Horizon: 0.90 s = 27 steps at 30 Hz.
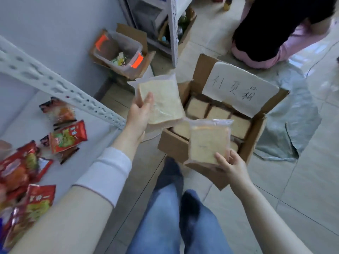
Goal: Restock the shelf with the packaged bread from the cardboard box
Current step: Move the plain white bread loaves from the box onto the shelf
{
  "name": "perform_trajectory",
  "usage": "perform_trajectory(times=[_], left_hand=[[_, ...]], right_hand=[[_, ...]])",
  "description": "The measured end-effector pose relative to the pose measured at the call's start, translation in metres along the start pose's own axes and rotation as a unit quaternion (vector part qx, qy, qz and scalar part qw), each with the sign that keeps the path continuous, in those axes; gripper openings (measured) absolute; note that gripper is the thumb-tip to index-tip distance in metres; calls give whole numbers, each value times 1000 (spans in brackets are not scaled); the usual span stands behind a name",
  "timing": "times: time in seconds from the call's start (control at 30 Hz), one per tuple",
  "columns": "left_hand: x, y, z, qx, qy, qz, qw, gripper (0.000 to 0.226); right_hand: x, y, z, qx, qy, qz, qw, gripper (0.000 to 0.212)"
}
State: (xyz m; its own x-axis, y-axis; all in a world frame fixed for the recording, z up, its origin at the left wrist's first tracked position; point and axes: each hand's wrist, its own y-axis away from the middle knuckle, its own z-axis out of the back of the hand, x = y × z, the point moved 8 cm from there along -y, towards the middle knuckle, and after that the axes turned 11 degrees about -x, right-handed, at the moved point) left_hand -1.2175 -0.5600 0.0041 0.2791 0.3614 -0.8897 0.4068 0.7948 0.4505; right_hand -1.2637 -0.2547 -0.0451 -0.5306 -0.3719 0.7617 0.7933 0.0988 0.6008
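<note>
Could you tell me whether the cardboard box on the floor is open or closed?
Open: the brown cardboard box has its flaps folded back, and packaged bread slices show inside.

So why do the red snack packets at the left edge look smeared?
Head view: the snack packets at the lower left edge are blurred and stretched by the wide lens; the bread pack near the centre is sharper; light is soft.

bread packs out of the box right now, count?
2. One bread pack is in the left hand, beside the shelf; a second bread pack is in the right hand, over the box. More sit in the box, some likely hidden.
</note>
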Motion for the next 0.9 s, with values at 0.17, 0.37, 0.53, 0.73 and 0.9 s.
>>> perform_trajectory(times=[0.17, 0.37, 0.53, 0.73, 0.9], left_hand=[[-121, 95, 139, -91, 51, -119, 987, 30], [-245, 185, 316, -196, 119, -270, 935, 7], [-285, 234, 485, -271, 166, -317, 893, 10], [-258, 231, 670, -375, 171, -279, 867, 8], [-248, 170, 741, -410, 160, -242, 865, 7]], right_hand=[[79, 108, -48, 119, 4, 63, 991, 10], [168, 242, -148, 250, 61, 183, 949, 36], [219, 345, -262, 320, 52, 274, 906, 28], [234, 438, -425, 394, 56, 291, 870, 13], [266, 474, -541, 403, 70, 321, 854, 32]])
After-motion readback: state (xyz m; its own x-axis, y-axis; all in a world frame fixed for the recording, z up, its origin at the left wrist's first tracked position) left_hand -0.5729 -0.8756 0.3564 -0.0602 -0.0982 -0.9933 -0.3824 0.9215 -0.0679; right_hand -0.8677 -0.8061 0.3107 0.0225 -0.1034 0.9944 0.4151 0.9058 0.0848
